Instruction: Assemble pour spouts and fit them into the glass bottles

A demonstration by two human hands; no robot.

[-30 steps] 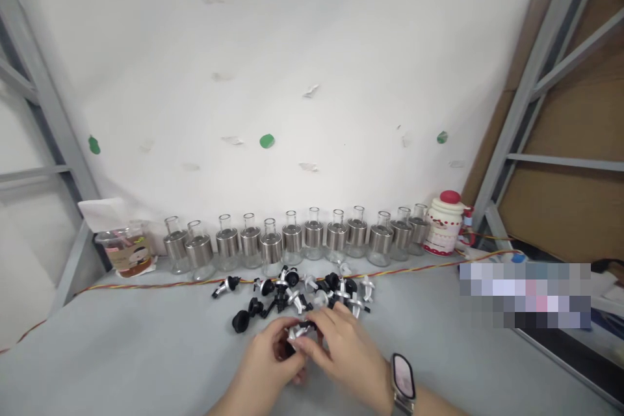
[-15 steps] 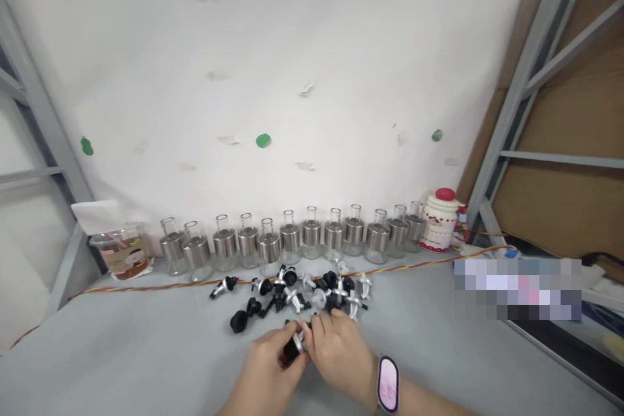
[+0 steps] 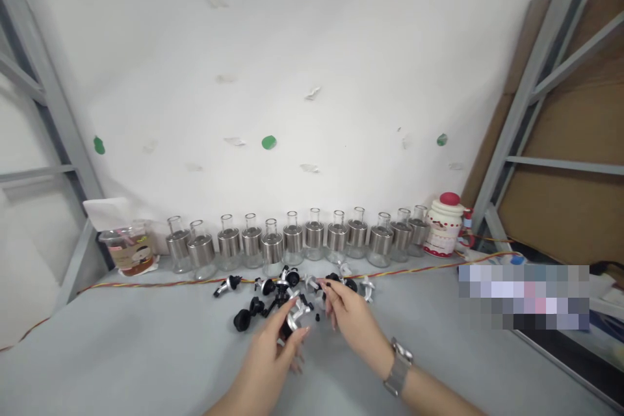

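My left hand (image 3: 266,354) is closed round a silver-and-black bottle pourer (image 3: 296,318), its silver spout pointing up and right. My right hand (image 3: 348,309) is at the right part of a pile of parts, thumb and fingers pinched together. At its fingertips a tiny black piece (image 3: 328,284) shows; its exact kind is too small to make out. Several more pourers, such as one silver-and-black pourer (image 3: 227,285) at the left, lie loosely about the hands. A black stopper-like part (image 3: 242,320) lies left of my left hand, and a small black bit (image 3: 317,317) rests between the hands.
Several glass bottles with metal sleeves, such as this bottle (image 3: 201,248), line the wall. A twisted cable (image 3: 170,284) crosses the table before them. At the left stands a plastic cup (image 3: 130,253), at the right a white-and-red jar (image 3: 443,227). Grey shelf posts flank the table.
My right hand has come off the pourer and moved up and right to the pile. My left hand still holds the pourer, now slightly higher. The view has shifted slightly.
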